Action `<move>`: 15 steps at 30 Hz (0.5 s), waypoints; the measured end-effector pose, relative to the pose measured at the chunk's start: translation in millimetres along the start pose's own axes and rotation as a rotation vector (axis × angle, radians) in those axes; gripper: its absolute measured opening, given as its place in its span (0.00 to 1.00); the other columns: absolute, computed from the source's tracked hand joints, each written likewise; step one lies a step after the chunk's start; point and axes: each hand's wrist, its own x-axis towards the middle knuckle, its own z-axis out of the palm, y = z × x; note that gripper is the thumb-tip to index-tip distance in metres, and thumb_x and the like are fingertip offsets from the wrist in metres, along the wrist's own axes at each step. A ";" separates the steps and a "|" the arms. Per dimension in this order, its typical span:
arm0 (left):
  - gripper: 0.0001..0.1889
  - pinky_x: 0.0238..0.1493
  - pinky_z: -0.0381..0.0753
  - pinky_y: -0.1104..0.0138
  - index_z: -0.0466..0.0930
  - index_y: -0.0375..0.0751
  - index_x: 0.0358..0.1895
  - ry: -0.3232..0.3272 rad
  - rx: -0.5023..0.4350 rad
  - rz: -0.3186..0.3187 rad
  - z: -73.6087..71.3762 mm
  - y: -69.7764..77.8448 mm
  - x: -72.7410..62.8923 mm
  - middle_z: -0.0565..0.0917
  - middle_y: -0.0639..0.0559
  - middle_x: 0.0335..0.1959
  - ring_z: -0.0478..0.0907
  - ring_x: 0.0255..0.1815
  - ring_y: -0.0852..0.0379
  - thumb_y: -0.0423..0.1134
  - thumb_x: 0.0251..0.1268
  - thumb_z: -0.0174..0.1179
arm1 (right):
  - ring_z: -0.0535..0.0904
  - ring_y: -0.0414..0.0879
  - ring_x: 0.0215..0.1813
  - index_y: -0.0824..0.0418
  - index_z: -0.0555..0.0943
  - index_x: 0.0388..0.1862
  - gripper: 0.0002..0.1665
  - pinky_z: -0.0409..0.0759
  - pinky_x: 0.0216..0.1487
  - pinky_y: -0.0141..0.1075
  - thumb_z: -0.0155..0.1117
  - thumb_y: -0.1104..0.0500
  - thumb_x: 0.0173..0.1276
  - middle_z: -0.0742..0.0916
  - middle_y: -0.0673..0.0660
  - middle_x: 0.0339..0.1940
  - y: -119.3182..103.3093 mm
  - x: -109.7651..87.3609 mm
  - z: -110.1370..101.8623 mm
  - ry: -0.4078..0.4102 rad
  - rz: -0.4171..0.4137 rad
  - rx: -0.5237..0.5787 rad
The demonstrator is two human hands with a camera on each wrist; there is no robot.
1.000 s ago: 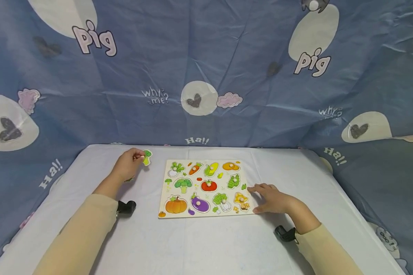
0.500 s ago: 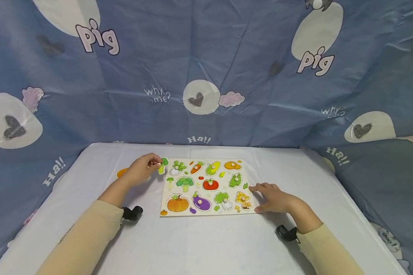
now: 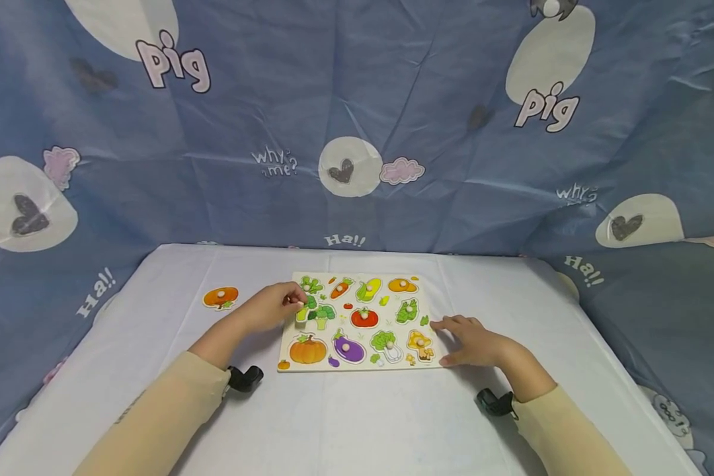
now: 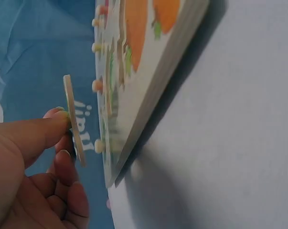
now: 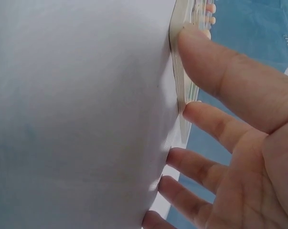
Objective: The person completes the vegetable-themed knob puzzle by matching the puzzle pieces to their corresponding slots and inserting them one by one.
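Observation:
My left hand [image 3: 272, 307] pinches a broccoli puzzle piece [image 3: 301, 314] between thumb and fingers. In the left wrist view the broccoli piece [image 4: 77, 131] stands on edge, held apart from the board. Under it lies a flat vegetable peg puzzle board [image 3: 357, 365], its printed broccoli shape [image 3: 322, 314] just right of the piece. My right hand [image 3: 473, 342] touches the board's right edge with thumb and index finger, the fingers spread and fairly straight. In the right wrist view, the thumb [image 5: 215, 62] presses on the board's edge [image 5: 176, 45].
A pumpkin piece [image 3: 220, 297] with a knob lies on the white tabletop, left of the board. Knobbed pieces such as a tomato [image 3: 365, 318], an eggplant [image 3: 350, 349] and a corn [image 3: 369, 289] sit in the board. A blue printed cloth [image 3: 357, 218] hangs behind.
My left hand has moved right with the broccoli piece, from the table left of the board to over its left side. The pumpkin piece has come into view. My right hand stays put.

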 end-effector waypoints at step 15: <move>0.03 0.45 0.74 0.60 0.80 0.41 0.44 -0.033 0.054 0.023 22.1 10.8 12.1 0.77 0.53 0.34 0.72 0.37 0.56 0.33 0.74 0.57 | 0.53 0.71 0.75 0.54 0.68 0.75 0.49 0.58 0.67 0.71 0.78 0.46 0.57 0.63 0.69 0.77 -2.2 -1.2 -0.2 0.002 0.015 0.009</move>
